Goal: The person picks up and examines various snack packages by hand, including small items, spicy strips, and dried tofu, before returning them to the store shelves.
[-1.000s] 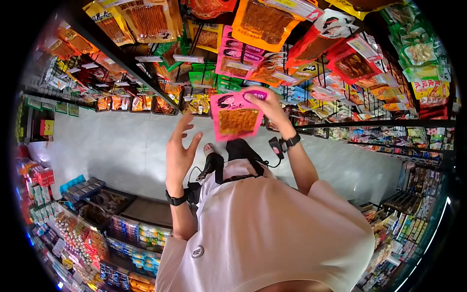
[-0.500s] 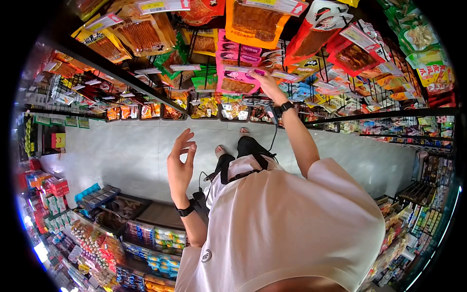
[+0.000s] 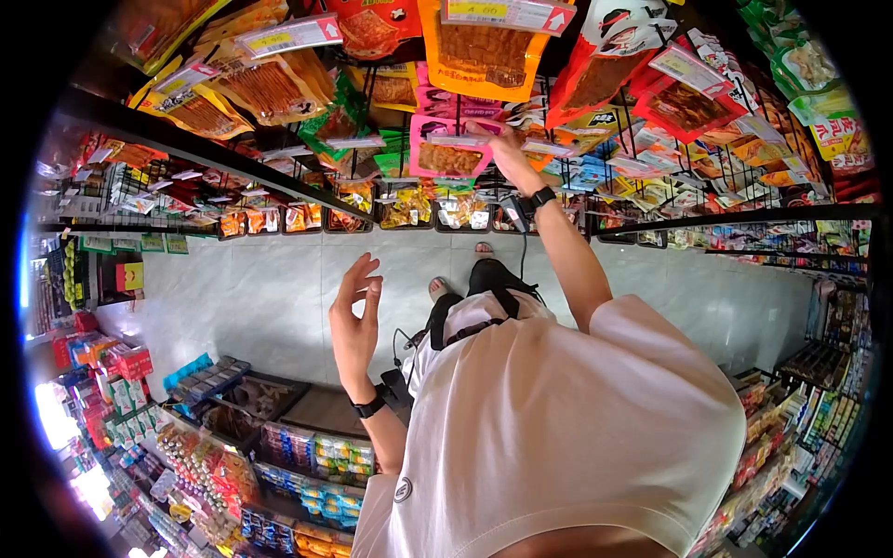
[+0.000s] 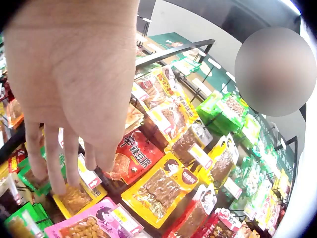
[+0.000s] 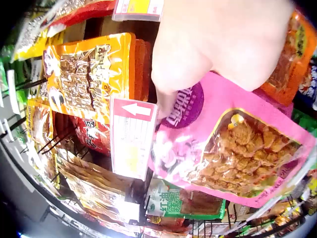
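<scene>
A pink snack packet (image 5: 247, 148) with a window of brown pieces hangs at the rack, its top edge behind a price tag (image 5: 131, 139). My right hand (image 3: 513, 160) grips the packet's top corner, beside the tag; most of its fingertips are hidden in the right wrist view. In the head view the pink packet (image 3: 446, 161) hangs below other pink packets (image 3: 437, 100). My left hand (image 3: 353, 316) is held in the air over the aisle, fingers loosely bent, holding nothing. Its palm side (image 4: 74, 74) fills the upper left of the left wrist view.
An orange packet (image 3: 488, 60) and a red packet (image 3: 684, 102) hang on nearby hooks. Black rack bars (image 3: 214, 158) run along the shelf front, with trays of packets (image 3: 405, 209) low down. Behind me stand more stocked shelves (image 3: 316, 465); grey floor (image 3: 614, 288) lies between.
The right hand has carried the pink packet from in front of the body forward to the rack, where it now hangs. The left hand stays raised, its fingers curving slightly more.
</scene>
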Motion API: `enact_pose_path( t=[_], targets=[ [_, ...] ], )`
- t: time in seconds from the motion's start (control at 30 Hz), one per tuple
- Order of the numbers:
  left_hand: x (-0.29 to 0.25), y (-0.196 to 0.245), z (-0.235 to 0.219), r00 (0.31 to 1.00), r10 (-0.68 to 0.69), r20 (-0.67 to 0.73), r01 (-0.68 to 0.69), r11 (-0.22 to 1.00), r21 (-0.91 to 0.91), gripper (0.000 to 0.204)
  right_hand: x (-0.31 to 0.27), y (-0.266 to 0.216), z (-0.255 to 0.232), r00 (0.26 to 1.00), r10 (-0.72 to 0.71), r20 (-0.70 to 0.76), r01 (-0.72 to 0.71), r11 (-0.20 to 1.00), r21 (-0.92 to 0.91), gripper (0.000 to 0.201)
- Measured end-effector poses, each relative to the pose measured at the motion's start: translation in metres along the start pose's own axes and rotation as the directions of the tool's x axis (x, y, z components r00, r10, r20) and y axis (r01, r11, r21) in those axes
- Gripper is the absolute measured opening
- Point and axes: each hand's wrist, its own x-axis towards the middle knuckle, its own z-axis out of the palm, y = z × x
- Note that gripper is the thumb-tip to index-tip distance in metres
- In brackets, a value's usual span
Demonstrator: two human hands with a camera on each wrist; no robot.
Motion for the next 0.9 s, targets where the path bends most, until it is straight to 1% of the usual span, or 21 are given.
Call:
enact_pose_path(
  t=[0.03, 0.07, 0.13, 0.17, 0.27, 0.3, 0.33, 0.4, 0.43, 0.53, 0.57, 0.6, 0.63, 0.67, 0.7, 0.73, 0.77, 0.8, 0.83, 0.87, 0.9],
  targets=[
    [0.003, 0.0, 0.001, 1.0, 0.004, 0.004, -0.004, 1.0, 0.0, 0.038, 0.001, -0.006, 0.003, 0.999, 0.019, -0.042, -0.02, 1.0, -0.018, 0.027],
    [0.003, 0.001, 0.002, 1.0, -0.001, 0.005, 0.001, 1.0, -0.004, 0.038, 0.001, -0.012, 0.006, 0.999, 0.022, -0.045, -0.023, 1.0, -0.02, 0.027],
    [0.003, 0.002, 0.003, 1.0, -0.005, 0.004, 0.005, 1.0, -0.009, 0.038, 0.003, -0.019, 0.012, 0.985, 0.101, -0.138, -0.128, 0.97, -0.206, 0.034],
    [0.004, 0.003, 0.003, 1.0, -0.005, 0.003, 0.005, 1.0, -0.01, 0.038, 0.003, -0.023, 0.014, 0.986, 0.099, -0.137, -0.126, 0.97, -0.207, 0.034],
    [0.003, 0.002, -0.001, 1.0, -0.002, -0.007, 0.002, 1.0, -0.008, 0.038, -0.003, -0.03, 0.015, 0.996, 0.061, -0.063, -0.075, 0.962, -0.262, 0.053],
    [0.002, 0.0, -0.002, 1.0, 0.001, -0.011, -0.001, 1.0, -0.007, 0.037, 0.001, -0.03, 0.011, 0.978, 0.167, -0.127, -0.204, 0.905, -0.374, 0.061],
    [0.001, -0.001, -0.003, 1.0, 0.002, -0.011, -0.002, 1.0, -0.008, 0.037, 0.004, -0.027, 0.01, 0.978, 0.167, -0.127, -0.203, 0.905, -0.375, 0.061],
    [-0.003, -0.005, -0.005, 1.0, -0.007, -0.002, 0.007, 1.0, -0.008, 0.036, 0.003, -0.025, 0.006, 0.988, 0.122, -0.096, -0.149, 0.919, -0.364, 0.064],
    [-0.004, -0.008, -0.006, 1.0, -0.007, -0.002, 0.007, 1.0, -0.008, 0.036, 0.006, -0.024, 0.007, 0.988, 0.121, -0.096, -0.148, 0.92, -0.364, 0.064],
    [-0.007, -0.016, -0.011, 0.999, 0.012, 0.039, -0.013, 1.0, 0.01, 0.037, 0.004, -0.032, 0.008, 0.996, 0.06, -0.072, -0.08, 0.946, -0.315, 0.055],
    [-0.008, -0.015, -0.013, 0.999, 0.017, 0.032, -0.017, 1.0, 0.002, 0.036, 0.0, -0.033, 0.012, 0.99, 0.091, -0.105, -0.114, 0.964, -0.241, 0.045],
    [-0.007, -0.016, -0.011, 0.999, 0.033, 0.039, -0.033, 0.999, -0.015, 0.034, -0.002, -0.022, 0.01, 0.986, -0.016, -0.165, -0.055, 0.907, -0.417, 0.041],
    [-0.007, -0.02, -0.012, 0.999, 0.033, 0.036, -0.033, 0.999, 0.005, 0.034, 0.01, 0.009, -0.005, 0.997, -0.049, -0.064, 0.028, 0.952, -0.304, 0.044],
    [-0.007, -0.02, -0.012, 0.998, 0.039, 0.048, -0.039, 0.999, -0.001, 0.034, 0.016, 0.029, -0.023, 0.995, -0.097, 0.02, 0.099, 0.978, -0.186, 0.048],
    [-0.009, -0.02, -0.015, 0.997, 0.046, 0.06, -0.046, 0.999, 0.003, 0.034, -0.003, 0.024, -0.021, 0.993, -0.07, -0.092, 0.016, 0.871, -0.492, 0.06],
    [-0.01, -0.019, -0.017, 0.998, 0.042, 0.054, -0.042, 0.999, 0.014, 0.034, -0.014, 0.013, -0.015, 0.993, -0.072, -0.092, 0.017, 0.871, -0.492, 0.06],
    [-0.01, -0.021, -0.018, 0.997, 0.051, 0.061, -0.052, 0.998, 0.019, 0.034, -0.029, -0.006, -0.01, 0.997, 0.053, -0.052, -0.07, 0.89, -0.45, 0.064],
    [-0.013, -0.024, -0.021, 0.996, 0.059, 0.073, -0.06, 0.998, 0.012, 0.034, -0.041, -0.016, -0.009, 0.985, 0.17, -0.012, -0.16, 0.897, -0.413, 0.068],
    [-0.014, -0.025, -0.022, 0.996, 0.061, 0.07, -0.061, 0.998, 0.003, 0.034, -0.038, -0.005, -0.014, 0.993, 0.111, 0.042, -0.087, 0.921, -0.38, 0.066],
    [-0.016, -0.027, -0.024, 0.995, 0.063, 0.076, -0.063, 0.998, -0.008, 0.034, -0.049, -0.004, -0.018, 0.993, 0.109, 0.034, -0.088, 0.92, -0.382, 0.066],
    [-0.017, -0.031, -0.025, 0.992, 0.08, 0.097, -0.079, 0.997, -0.019, 0.034, -0.072, -0.012, -0.027, 0.971, 0.239, -0.021, -0.231, 0.904, -0.361, 0.065]
  ],
)
